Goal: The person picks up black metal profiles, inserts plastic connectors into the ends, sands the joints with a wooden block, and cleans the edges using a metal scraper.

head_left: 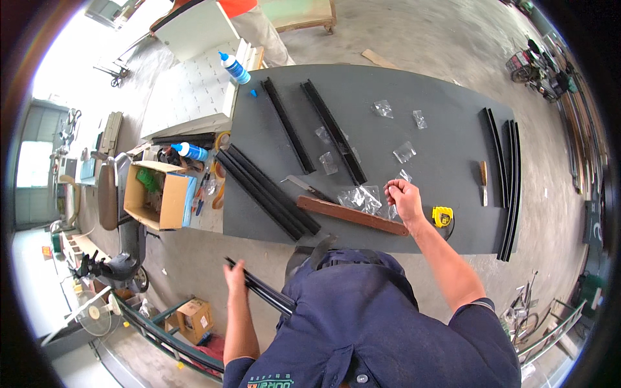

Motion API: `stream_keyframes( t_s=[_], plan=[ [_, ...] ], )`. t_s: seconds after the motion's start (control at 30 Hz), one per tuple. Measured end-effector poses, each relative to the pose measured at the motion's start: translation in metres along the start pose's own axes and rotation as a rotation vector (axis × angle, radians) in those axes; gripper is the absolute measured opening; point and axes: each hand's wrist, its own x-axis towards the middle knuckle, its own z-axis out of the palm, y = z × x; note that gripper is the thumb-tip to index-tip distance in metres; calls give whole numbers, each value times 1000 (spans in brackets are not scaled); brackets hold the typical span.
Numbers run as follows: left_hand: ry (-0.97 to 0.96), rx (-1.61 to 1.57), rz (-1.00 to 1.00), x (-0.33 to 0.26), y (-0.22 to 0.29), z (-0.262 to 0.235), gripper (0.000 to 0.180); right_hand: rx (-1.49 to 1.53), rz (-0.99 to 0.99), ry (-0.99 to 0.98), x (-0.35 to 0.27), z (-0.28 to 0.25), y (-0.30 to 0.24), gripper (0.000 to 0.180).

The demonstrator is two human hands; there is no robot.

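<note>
My left hand [235, 277] is closed around the end of black channel strips [268, 295], held beside my body off the table's near edge. Over the table, my right hand [403, 199] has its fingers curled together; whatever is in them, if anything, is hidden. A small clear plastic bag [405, 175] lies just beyond its fingertips. Left of that hand is a heap of clear plastic bags [362, 199]. A reddish-brown bar [352, 215] lies in front of them, beside a thin metal tool with a dark handle [309, 188]. To the right sits a yellow tape measure [442, 216].
More black strips lie on the grey table at the left [265, 194], the far middle [333, 132] and the right edge [510, 187]. A wooden-handled tool [484, 183] is near the right. An open cardboard box [169, 200] and blue-white bottle [234, 68] stand left; another person [259, 29] stands beyond.
</note>
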Motion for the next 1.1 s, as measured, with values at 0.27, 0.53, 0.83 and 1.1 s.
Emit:
stream_keyframes(
  t_s=[0.27, 0.53, 0.83, 1.1],
  plan=[
    [-461, 371, -202, -133, -39, 13, 51, -165, -51, -272, -31, 59, 8, 8],
    [-646, 618, 259, -170, -2, -30, 25, -175, -197, -315, -51, 75, -13, 9],
    [-422, 206, 236, -188, 34, -17, 33, -27, -86, -176, -56, 59, -10, 10],
    [-864, 307, 700, -187, 43, -19, 65, 68, -38, -190, -56, 61, -9, 12]
  ],
)
